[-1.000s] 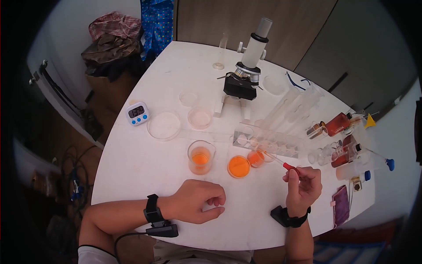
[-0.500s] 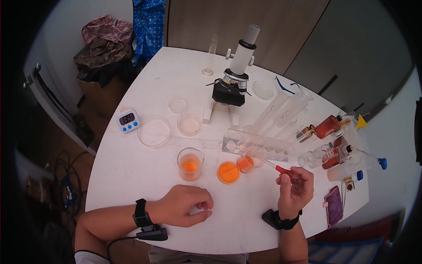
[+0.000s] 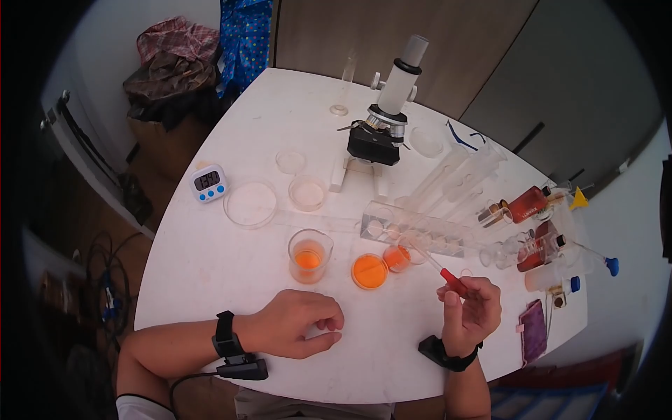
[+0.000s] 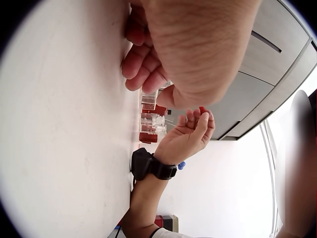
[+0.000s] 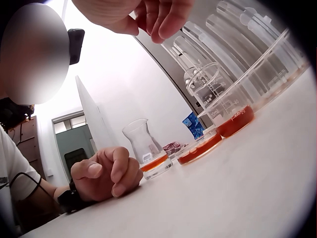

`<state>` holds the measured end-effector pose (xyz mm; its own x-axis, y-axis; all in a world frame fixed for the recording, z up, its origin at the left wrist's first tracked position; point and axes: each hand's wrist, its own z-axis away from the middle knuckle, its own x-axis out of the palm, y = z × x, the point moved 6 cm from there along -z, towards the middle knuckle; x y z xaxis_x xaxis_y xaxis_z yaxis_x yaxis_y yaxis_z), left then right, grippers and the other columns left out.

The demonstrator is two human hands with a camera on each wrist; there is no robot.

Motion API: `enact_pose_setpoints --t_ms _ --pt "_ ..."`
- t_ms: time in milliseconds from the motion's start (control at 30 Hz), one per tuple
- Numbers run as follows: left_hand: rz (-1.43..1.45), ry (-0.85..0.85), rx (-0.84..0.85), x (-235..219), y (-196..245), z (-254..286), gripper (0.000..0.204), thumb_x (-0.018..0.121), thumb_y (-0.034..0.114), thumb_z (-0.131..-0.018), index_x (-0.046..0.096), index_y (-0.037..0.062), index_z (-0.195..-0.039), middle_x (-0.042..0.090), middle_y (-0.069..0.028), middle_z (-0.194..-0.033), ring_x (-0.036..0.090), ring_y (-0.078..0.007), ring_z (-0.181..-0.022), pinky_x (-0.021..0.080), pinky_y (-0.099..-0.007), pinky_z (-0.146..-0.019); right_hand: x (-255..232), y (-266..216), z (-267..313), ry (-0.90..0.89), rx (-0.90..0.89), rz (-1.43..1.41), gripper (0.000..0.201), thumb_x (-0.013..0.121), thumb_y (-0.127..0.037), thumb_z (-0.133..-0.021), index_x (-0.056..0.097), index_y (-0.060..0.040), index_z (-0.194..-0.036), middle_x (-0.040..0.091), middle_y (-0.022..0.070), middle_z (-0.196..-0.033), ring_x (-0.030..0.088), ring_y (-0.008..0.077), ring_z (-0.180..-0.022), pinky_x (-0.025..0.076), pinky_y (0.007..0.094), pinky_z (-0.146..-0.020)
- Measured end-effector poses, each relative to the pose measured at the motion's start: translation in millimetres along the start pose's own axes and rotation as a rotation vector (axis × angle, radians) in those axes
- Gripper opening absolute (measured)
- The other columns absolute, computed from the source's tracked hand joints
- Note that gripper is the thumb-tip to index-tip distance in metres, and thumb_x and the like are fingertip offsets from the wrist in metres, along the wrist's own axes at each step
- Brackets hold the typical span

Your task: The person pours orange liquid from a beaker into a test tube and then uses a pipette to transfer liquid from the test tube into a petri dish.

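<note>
My right hand [image 3: 473, 315] pinches the red bulb [image 3: 454, 283] of a dropper between thumb and fingers, above the table. Its thin glass stem [image 3: 428, 257] slants to the far left, the tip end overlapping a small beaker [image 3: 397, 259] of orange liquid in the head view. Beside that beaker sits a petri dish [image 3: 369, 271] of orange liquid. A larger beaker [image 3: 309, 257], also with orange liquid, stands farther left. My left hand [image 3: 302, 325] rests on the table in front of it, fingers loosely curled around nothing; the right wrist view shows the same left hand [image 5: 111, 171].
A clear rack [image 3: 420, 229] lies behind the dishes, with large tubes [image 3: 455, 178] beyond it. The microscope [image 3: 385, 119] stands at the back. A timer [image 3: 208, 183] and empty petri dishes [image 3: 250, 204] are on the left; red-brown bottles [image 3: 528, 204] and a purple cloth [image 3: 533, 332] are on the right.
The head view has shifted slightly. The dropper's red bulb has dipped a little toward me, still in my right hand. My left hand keeps its place on the table.
</note>
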<state>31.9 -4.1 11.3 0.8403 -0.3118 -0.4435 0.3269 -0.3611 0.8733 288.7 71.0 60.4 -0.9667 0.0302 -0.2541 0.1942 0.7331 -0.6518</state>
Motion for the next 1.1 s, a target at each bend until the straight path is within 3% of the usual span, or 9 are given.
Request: enact_pose_setpoints --t_ms 300,400,467,533,600,833,1100 --pt "0.001 -0.016 -0.024 0 -1 0 0.010 0.075 0.009 -0.089 0.067 0.0047 -0.093 0.068 -0.0065 -0.084 0.068 -0.0206 -0.074 0.054 -0.0311 -0.066 3 -8 0 -0.059 -0.035 -0.028 0.027 0.074 0.008 -0.086 0.063 0.0061 -0.110 0.072 0.0169 -0.088 0.076 0.0226 -0.073 0.058 0.0286 -0.068" --pt "0.001 -0.012 -0.019 0 0 -1 0.010 0.075 0.009 -0.089 0.067 0.0047 -0.093 0.068 -0.0065 -0.084 0.068 -0.0209 -0.074 0.054 -0.0313 -0.066 13 -13 -6 -0.201 -0.041 0.049 0.026 0.078 0.008 -0.083 0.067 0.0052 -0.107 0.073 0.0157 -0.084 0.076 0.0214 -0.072 0.058 0.0279 -0.066" --pt "0.002 -0.009 -0.019 -1 0 -1 0.010 0.075 0.009 -0.089 0.067 0.0047 -0.093 0.068 -0.0065 -0.084 0.068 -0.0210 -0.075 0.054 -0.0313 -0.066 27 -17 -8 -0.412 -0.049 0.113 0.025 0.077 0.005 -0.088 0.066 0.0054 -0.110 0.074 0.0151 -0.089 0.076 0.0214 -0.077 0.061 0.0297 -0.072" --pt "-0.004 -0.008 -0.002 -1 0 -1 0.010 0.075 0.008 -0.089 0.067 0.0048 -0.093 0.068 -0.0064 -0.083 0.068 -0.0210 -0.074 0.054 -0.0313 -0.066 32 -16 -8 -0.415 0.006 0.120 0.023 0.079 0.005 -0.086 0.068 0.0044 -0.107 0.076 0.0155 -0.087 0.077 0.0213 -0.078 0.061 0.0296 -0.073" --pt "-0.002 -0.008 -0.006 0 -1 0 0.010 0.075 0.008 -0.089 0.067 0.0049 -0.093 0.068 -0.0064 -0.083 0.068 -0.0210 -0.074 0.054 -0.0313 -0.066 36 -19 -11 -0.437 -0.022 0.173 0.024 0.082 0.007 -0.083 0.071 0.0032 -0.104 0.075 0.0137 -0.086 0.076 0.0199 -0.073 0.059 0.0272 -0.064" --pt "-0.004 -0.010 -0.004 -1 0 -1 0.009 0.075 0.008 -0.088 0.067 0.0051 -0.093 0.068 -0.0061 -0.082 0.068 -0.0208 -0.074 0.054 -0.0310 -0.066 40 -17 -12 -0.471 -0.003 0.226 0.023 0.084 0.004 -0.083 0.071 0.0023 -0.103 0.074 0.0119 -0.084 0.075 0.0193 -0.071 0.059 0.0268 -0.064" --pt "0.000 0.003 0.016 1 -2 -1 0.012 0.074 0.015 -0.091 0.064 0.0073 -0.093 0.067 -0.0055 -0.081 0.068 -0.0214 -0.074 0.052 -0.0325 -0.062 40 -13 -8 -0.463 0.063 0.271 0.026 0.092 -0.004 -0.077 0.074 -0.0013 -0.096 0.056 0.0063 -0.092 0.060 0.0143 -0.068 0.053 0.0255 -0.058"
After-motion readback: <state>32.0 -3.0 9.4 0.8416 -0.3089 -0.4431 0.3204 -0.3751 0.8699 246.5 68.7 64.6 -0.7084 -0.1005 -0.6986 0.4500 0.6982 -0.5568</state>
